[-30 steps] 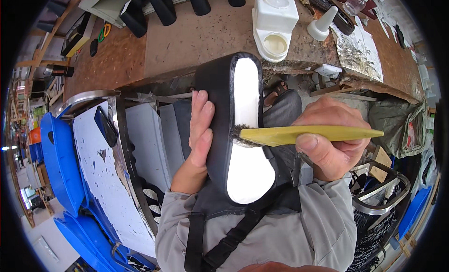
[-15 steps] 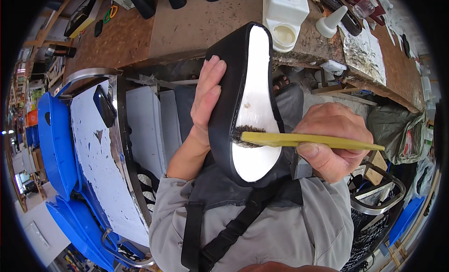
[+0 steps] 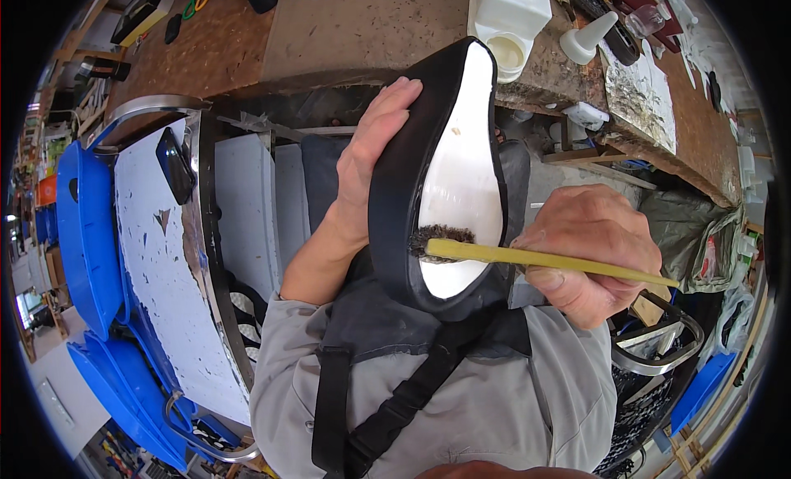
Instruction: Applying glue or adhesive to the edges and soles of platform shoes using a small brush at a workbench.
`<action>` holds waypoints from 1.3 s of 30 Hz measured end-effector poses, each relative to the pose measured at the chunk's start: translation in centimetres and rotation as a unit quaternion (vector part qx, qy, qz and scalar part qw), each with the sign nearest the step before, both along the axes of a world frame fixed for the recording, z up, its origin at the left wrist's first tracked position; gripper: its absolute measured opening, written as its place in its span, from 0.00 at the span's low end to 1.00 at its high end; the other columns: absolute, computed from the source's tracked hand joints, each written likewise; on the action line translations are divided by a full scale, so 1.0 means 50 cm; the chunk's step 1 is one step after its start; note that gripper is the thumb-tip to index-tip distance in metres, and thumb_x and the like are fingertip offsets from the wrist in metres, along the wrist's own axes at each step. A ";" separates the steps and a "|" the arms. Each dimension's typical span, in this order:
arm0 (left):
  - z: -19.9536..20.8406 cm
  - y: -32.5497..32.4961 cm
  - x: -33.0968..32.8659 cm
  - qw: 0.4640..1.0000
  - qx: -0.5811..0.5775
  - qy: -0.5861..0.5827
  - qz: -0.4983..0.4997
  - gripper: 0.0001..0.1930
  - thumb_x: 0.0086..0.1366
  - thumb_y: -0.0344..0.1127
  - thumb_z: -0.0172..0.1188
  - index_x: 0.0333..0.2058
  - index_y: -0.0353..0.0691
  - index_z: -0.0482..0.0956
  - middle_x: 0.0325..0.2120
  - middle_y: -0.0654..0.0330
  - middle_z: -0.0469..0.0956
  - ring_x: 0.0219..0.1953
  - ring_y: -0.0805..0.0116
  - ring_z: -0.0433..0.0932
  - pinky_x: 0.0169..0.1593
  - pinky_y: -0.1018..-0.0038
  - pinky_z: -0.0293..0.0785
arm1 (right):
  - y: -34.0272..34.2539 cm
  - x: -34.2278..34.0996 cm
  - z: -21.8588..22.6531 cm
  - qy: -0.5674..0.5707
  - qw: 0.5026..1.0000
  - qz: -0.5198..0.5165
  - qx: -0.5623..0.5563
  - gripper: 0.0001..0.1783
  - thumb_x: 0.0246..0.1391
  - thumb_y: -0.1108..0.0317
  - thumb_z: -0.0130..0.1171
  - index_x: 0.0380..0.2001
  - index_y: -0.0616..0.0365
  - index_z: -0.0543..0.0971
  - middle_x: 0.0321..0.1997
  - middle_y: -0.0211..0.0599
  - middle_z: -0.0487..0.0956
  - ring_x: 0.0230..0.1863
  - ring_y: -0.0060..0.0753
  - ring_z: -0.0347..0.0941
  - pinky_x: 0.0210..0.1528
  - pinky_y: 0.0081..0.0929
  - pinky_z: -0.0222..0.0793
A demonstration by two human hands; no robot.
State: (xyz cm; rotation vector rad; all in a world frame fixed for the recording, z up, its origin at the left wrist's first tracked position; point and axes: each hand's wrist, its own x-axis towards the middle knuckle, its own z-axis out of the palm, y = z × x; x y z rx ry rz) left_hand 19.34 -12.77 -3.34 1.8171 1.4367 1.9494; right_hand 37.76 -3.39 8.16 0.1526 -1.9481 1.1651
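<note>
A black wedge-shaped shoe sole with a long white face is held up in front of my torso, its narrow end pointing away toward the workbench. My left hand grips it from the left, fingers pressed along the black side; the thumb is hard to make out. Between the fingers and thumb of my right hand is a brush with a flat yellow handle. Its dark bristles touch the white face near the wide end, which looks wet and shiny.
On the workbench ahead stand a white container with an open round cup, a white nozzle cap and several black pieces. To the left, a phone lies on a peeling white panel beside blue plastic seats. A metal-framed chair is at right.
The sole has shifted a little to the right and tilted, so more of its black side shows. My left hand moved with it. The brush stays near the wide end of the white face.
</note>
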 end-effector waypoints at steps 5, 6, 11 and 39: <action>-0.012 0.011 -0.011 0.999 0.025 0.020 -0.027 0.26 0.55 0.31 0.62 0.51 0.31 0.63 0.52 0.39 0.67 0.56 0.44 0.67 0.59 0.58 0.62 | -0.003 0.000 -0.002 0.016 1.000 0.014 0.022 0.09 0.37 0.77 0.65 0.24 0.74 0.79 0.20 0.47 0.79 0.15 0.33 0.74 0.13 0.23 0.70; -0.010 0.011 -0.010 0.999 0.009 0.022 -0.033 0.26 0.55 0.31 0.62 0.51 0.31 0.64 0.53 0.40 0.67 0.56 0.45 0.68 0.58 0.60 0.63 | -0.003 0.001 -0.002 0.018 0.999 0.017 0.026 0.10 0.37 0.76 0.65 0.24 0.74 0.79 0.19 0.47 0.78 0.15 0.33 0.74 0.12 0.23 0.70; -0.002 -0.002 -0.006 0.993 -0.075 -0.044 -0.078 0.27 0.54 0.31 0.63 0.51 0.32 0.64 0.52 0.42 0.68 0.55 0.49 0.69 0.57 0.65 0.65 | -0.005 -0.006 -0.007 0.036 0.999 0.031 0.025 0.10 0.36 0.75 0.65 0.23 0.74 0.79 0.18 0.47 0.78 0.14 0.32 0.74 0.12 0.22 0.69; 0.060 -0.002 0.017 0.877 -0.311 -0.251 -0.267 0.28 0.52 0.34 0.63 0.52 0.36 0.67 0.44 0.58 0.74 0.45 0.67 0.76 0.48 0.74 0.71 | 0.033 -0.004 -0.022 0.120 0.985 0.058 0.108 0.07 0.45 0.70 0.60 0.23 0.65 0.80 0.18 0.39 0.78 0.14 0.27 0.70 0.14 0.23 0.64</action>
